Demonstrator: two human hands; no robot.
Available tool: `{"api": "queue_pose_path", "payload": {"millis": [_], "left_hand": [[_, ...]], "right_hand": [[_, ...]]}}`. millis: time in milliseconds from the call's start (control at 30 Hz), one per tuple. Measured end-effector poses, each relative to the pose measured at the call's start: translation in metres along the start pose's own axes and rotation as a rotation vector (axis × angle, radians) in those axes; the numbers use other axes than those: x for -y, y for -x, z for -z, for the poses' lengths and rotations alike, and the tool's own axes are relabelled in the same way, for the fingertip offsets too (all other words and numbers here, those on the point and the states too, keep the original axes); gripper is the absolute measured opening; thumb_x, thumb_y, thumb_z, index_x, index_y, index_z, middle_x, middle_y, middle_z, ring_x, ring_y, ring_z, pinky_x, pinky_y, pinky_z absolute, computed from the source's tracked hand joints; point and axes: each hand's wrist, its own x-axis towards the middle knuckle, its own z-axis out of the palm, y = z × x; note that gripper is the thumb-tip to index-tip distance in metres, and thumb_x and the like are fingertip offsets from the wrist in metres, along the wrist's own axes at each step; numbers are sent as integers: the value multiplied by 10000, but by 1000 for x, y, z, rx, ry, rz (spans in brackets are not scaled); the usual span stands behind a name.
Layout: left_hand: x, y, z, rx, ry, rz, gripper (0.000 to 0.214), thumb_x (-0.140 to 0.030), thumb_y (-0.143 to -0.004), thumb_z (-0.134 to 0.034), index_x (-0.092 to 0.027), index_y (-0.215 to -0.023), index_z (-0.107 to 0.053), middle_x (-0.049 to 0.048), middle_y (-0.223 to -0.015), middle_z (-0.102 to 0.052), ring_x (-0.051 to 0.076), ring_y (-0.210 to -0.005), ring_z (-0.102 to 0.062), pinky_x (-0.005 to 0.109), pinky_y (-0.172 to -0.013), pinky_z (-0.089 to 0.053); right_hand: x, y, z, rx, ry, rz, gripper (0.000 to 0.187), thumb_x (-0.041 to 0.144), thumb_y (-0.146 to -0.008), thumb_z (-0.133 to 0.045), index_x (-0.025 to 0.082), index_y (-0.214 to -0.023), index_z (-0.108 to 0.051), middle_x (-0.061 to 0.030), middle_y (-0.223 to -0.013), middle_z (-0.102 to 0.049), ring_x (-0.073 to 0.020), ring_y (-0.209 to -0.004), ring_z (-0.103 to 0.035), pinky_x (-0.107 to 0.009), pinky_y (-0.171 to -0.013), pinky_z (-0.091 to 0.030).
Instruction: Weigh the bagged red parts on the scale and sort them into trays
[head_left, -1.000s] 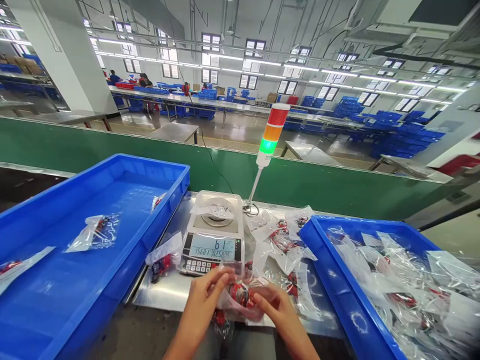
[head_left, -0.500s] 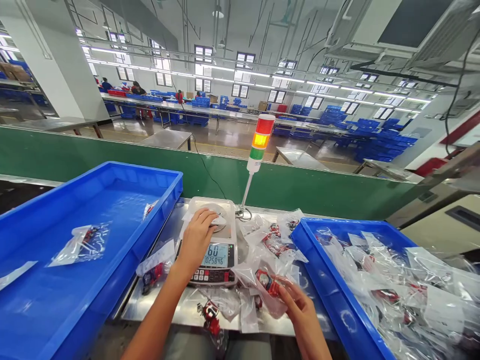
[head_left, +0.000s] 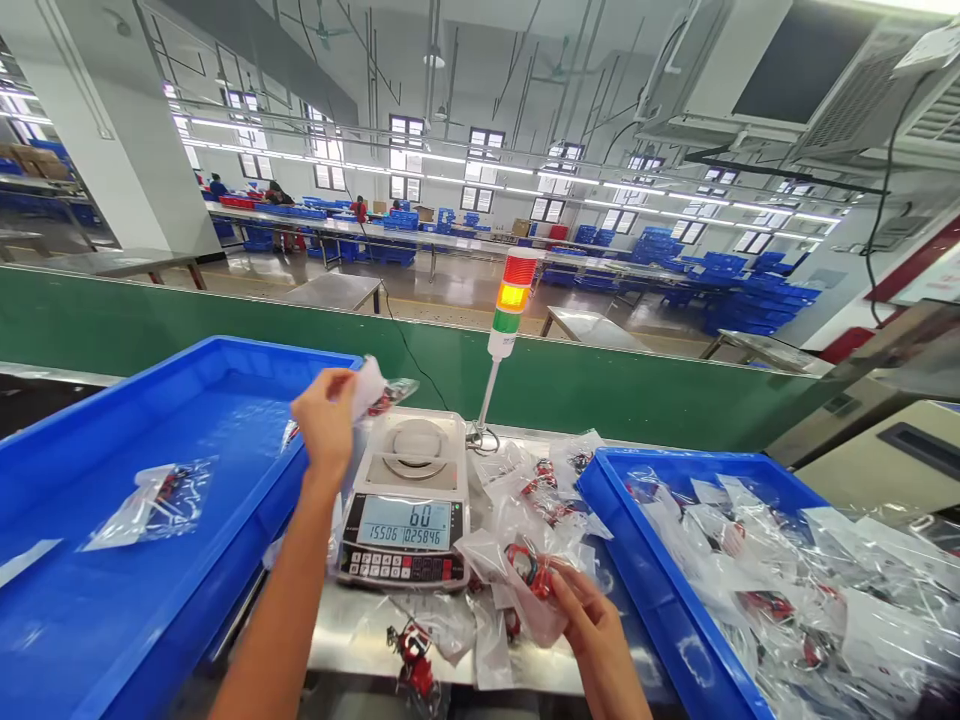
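- Pinched between fingertips of left hand [head_left: 328,412]: white-ended bag [head_left: 369,387], above far-left edge of scale [head_left: 405,515], lengthwise left to right, clear end rightward.
- Clamped in right hand [head_left: 589,625], thumb against fingers: red-filled bag [head_left: 521,580], right of scale, slanting near-right to far-left.

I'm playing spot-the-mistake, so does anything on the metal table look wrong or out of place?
Yes: one clear bag with red parts pokes out past the metal table's near edge, in front of the scale. It looks odd because it might slip off.
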Motion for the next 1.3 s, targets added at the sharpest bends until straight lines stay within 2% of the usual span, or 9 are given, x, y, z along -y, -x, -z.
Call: {"api": "queue_pose_path", "payload": {"millis": [100,200,400,567,700,833,1100,1200,1300], "left_hand": [[5,-25,41,-233,-65,44,185,-174,-888,-592,-105,-997,-725,104,-967,-761,244,-887,-689,408,-912,-535],[6,-25,69,-331,-147,-12,327,-173,-864,-649,-94,-1179,-685,149,-1231,-706,313,-1193,-594,513,-1093,-414],[-5,40,66,-76,-119,-246,293,-365,-979,-540,-182,-1168,-669,112,-1245,-697,288,-1202,-605,460,-1087,-444],[-4,96,49,87,-36,-182,324,-421,-1008,-469,-186,-1114,-665,104,-1186,-708,271,-1132,-634,438,-1013,-494],[10,122,50,165,4,-78,362,-466,-1006,-444,-208,-1120,-671,91,-1185,-707,274,-1139,-625,453,-1011,-495],[27,135,58,184,24,12,385,-519,-985,-453,-234,-1094,-688,75,-1160,-717,276,-1124,-633,458,-999,-504],[36,148,61,247,56,128,361,-506,-944,-501,-225,-1051,-701,81,-1147,-731,279,-1118,-645,462,-1030,-501],[34,139,52,273,72,149,387,-487,-961,-464,-212,-1112,-691,98,-1188,-723,278,-1153,-639,454,-1044,-491],[36,115,32,303,98,156,452,-463,-992,-378,-187,-1205,-665,125,-1270,-698,271,-1208,-628,445,-1064,-479]], "right_hand": [[2,-3,-3,29,5,-5,563,632,-651,-859,198,-1005,-798,-121,-961,-800,-338,-909,-749,-346,-705,-586],[1,-8,-7,111,-1,-19,554,618,-643,-871,205,-1004,-799,-122,-1019,-795,-343,-971,-740,-360,-760,-593],[23,-30,-46,205,78,148,522,619,-700,-821,226,-1039,-763,-100,-1056,-790,-330,-1036,-724,-415,-902,-571],[59,-87,-108,402,362,558,349,482,-869,-661,262,-1137,-702,-62,-1244,-727,-278,-1202,-645,-442,-1038,-489],[62,-124,-134,585,513,644,333,370,-809,-695,284,-1128,-728,-33,-1313,-694,-271,-1276,-590,-464,-1144,-382],[50,-129,-115,565,537,635,360,361,-784,-706,282,-1133,-730,-44,-1371,-658,-290,-1331,-545,-479,-1148,-372],[23,-110,-28,157,639,565,363,495,-871,-592,244,-1090,-735,-83,-1209,-731,-327,-1184,-629,-521,-1080,-417],[17,-109,-25,152,680,578,419,521,-902,-553,228,-1148,-723,-104,-1246,-719,-334,-1205,-623,-537,-1073,-426],[15,-118,-46,232,711,631,465,529,-967,-463,240,-1254,-686,-90,-1337,-677,-302,-1273,-592,-517,-1099,-421]]}}
